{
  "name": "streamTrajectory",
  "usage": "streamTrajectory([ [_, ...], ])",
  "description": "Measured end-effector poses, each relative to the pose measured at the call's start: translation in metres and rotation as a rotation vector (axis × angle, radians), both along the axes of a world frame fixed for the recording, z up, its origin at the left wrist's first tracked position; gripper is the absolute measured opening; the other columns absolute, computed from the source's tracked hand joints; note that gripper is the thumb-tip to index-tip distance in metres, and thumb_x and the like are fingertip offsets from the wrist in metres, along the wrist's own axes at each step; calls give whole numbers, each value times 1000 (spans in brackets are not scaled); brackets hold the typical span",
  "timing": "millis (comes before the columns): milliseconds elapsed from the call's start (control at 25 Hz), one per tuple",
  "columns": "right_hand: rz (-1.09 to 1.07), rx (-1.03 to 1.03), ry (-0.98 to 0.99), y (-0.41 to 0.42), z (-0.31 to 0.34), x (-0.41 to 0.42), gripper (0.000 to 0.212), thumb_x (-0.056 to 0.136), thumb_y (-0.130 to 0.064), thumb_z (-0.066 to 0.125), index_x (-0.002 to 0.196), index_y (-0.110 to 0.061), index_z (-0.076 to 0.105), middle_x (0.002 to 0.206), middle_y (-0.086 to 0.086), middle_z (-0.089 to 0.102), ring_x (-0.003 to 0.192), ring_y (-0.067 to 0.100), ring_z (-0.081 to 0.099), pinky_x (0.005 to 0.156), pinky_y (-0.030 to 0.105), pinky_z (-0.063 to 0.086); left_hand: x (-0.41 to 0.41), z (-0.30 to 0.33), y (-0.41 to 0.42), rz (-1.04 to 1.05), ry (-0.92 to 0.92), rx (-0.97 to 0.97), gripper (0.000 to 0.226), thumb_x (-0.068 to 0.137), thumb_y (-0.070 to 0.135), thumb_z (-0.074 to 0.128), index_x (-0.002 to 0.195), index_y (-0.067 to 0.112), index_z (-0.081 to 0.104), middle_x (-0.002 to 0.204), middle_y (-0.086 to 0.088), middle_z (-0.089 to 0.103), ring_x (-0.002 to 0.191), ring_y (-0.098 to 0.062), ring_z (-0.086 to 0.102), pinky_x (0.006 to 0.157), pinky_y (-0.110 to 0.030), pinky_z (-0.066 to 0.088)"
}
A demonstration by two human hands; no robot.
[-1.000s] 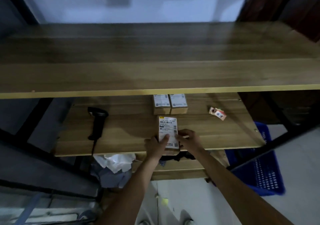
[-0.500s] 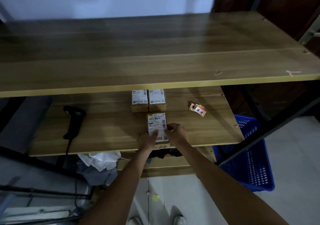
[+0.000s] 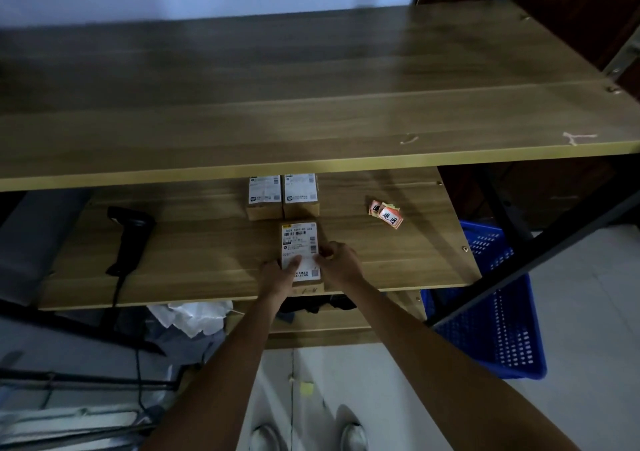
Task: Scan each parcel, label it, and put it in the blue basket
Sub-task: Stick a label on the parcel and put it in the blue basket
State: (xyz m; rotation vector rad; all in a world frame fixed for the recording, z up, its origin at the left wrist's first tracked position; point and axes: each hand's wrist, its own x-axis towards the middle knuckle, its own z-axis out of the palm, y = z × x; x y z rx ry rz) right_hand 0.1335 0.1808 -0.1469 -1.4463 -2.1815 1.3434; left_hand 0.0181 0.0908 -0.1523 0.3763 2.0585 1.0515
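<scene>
A small cardboard parcel (image 3: 300, 242) with a white shipping label lies near the front edge of the lower wooden shelf (image 3: 207, 260). My left hand (image 3: 280, 274) grips its left side, thumb pressing on the label. My right hand (image 3: 338, 262) grips the right side with curled fingers. Two more labelled parcels (image 3: 282, 196) sit side by side just behind it. A black handheld scanner (image 3: 130, 239) lies at the left of the shelf. Orange-and-white label stickers (image 3: 386, 214) lie at the right. The blue basket (image 3: 491, 305) stands on the floor to the right, below the shelf.
A wide upper wooden shelf (image 3: 311, 104) overhangs the back of the lower one. Dark metal frame bars (image 3: 540, 263) cross in front of the basket. White crumpled plastic (image 3: 194, 315) and dark items lie under the shelf. My shoes (image 3: 349, 436) show on the pale floor.
The camera view has shifted; both hands stay on the front parcel's sides, and the parcel stays at the same spot on the shelf.
</scene>
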Motion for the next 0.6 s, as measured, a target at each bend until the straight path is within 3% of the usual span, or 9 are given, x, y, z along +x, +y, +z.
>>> streamTrajectory([
  [160,-168,22,-28,50,-1,17,25,80,-48,55,91,-27,62,100,8,69,95,29,66,80,42,55,-3,-2,5,3,-16,1,45,87,39,67,111,1,65,108,-17,70,96,-30,69,80,-38,58],
  [400,-206,464,-434,129,7,77,31,87,-22,63,118,-16,62,118,11,55,104,30,59,72,39,55,4,-5,6,-3,34,53,38,91,36,63,107,2,65,100,-13,69,93,-31,69,78,-40,58],
  [600,-112,473,-470,145,-4,79,39,84,-27,67,120,-14,58,121,10,51,108,28,53,73,42,56,5,-11,5,-16,73,30,34,91,44,59,102,12,65,101,-12,72,85,-25,71,78,-44,60],
])
